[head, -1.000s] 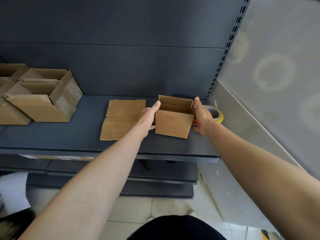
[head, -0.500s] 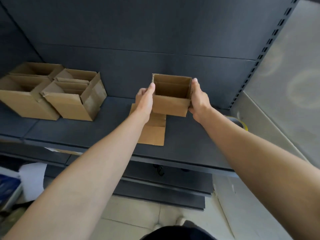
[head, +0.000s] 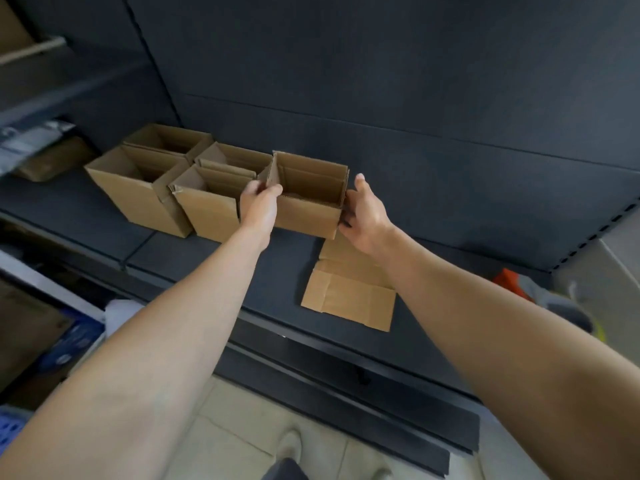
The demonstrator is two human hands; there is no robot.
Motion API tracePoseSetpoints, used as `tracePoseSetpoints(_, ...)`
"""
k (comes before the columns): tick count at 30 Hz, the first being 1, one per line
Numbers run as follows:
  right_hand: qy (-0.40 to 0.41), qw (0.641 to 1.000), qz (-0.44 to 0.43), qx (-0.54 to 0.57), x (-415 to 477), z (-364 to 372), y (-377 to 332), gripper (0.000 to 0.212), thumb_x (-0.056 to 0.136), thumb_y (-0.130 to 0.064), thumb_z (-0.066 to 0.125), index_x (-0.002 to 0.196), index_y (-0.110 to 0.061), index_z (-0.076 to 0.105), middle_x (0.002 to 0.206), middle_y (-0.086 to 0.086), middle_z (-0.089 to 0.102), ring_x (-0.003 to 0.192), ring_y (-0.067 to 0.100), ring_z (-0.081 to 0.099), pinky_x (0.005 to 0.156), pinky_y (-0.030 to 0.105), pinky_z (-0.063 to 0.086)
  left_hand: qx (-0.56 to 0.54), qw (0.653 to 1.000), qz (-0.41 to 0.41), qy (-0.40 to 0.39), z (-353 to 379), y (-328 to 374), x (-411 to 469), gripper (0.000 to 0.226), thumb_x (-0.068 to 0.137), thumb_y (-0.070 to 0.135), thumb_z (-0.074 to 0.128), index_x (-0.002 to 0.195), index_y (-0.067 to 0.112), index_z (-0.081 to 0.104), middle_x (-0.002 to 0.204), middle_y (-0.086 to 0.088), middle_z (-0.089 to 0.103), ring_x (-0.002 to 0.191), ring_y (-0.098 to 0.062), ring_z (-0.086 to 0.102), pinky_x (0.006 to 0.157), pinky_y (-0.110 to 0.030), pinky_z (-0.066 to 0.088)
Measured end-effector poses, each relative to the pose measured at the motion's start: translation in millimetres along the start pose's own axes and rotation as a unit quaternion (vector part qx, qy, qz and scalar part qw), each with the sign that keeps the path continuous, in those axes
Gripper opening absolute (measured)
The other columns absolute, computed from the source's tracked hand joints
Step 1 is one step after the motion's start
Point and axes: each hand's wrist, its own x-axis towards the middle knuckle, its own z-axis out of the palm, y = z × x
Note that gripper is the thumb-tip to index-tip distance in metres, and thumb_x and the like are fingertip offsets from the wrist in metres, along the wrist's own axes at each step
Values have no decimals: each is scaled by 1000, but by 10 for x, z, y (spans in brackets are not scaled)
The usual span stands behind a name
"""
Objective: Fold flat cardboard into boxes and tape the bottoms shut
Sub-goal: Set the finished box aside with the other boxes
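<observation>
Upright open box [head: 308,213]: left hand [head: 259,207] pinches its left wall, right hand [head: 363,216] grips its right side. The shelf [head: 194,251] bears flat cardboard [head: 348,299] and other boxes [head: 145,199].

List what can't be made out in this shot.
Head view only:
- Bottom of the held box: hidden by its own walls, so any tape is unseen.
- Flat cardboard: its far right part is covered by the right forearm.
- Orange object at right: blurred, unidentifiable.
- Packages at far left: blurred.
</observation>
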Motion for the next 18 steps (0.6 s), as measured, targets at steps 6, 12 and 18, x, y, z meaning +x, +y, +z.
tracePoseSetpoints(6, 54, 994, 24, 94, 430, 219, 276, 50, 102, -41, 32, 125, -5, 57, 130, 11, 60, 121, 28, 56, 98, 35, 46, 131, 990, 9, -61, -54, -193, 458, 55, 99, 38, 46, 149, 22, 29, 152, -3, 35, 137, -25, 35, 108, -37, 31)
tracePoseSetpoints(12, 81, 987, 42, 134, 648, 305, 379, 47, 102, -40, 35, 131, -8, 52, 129, 5, 57, 121, 20, 54, 97, 32, 43, 157, 981, -39, -111, -36, -372, 892, 60, 98, 41, 45, 151, 21, 24, 153, -2, 33, 139, -25, 32, 111, -42, 29)
tracePoseSetpoints(18, 95, 987, 30, 123, 861, 367, 382, 56, 99, -45, 40, 142, -8, 42, 122, 2, 60, 111, 17, 58, 105, 34, 40, 69, 986, -102, -113, 38, -458, 1163, 62, 96, 39, 51, 148, 16, 28, 151, -6, 36, 137, -27, 35, 113, -43, 29)
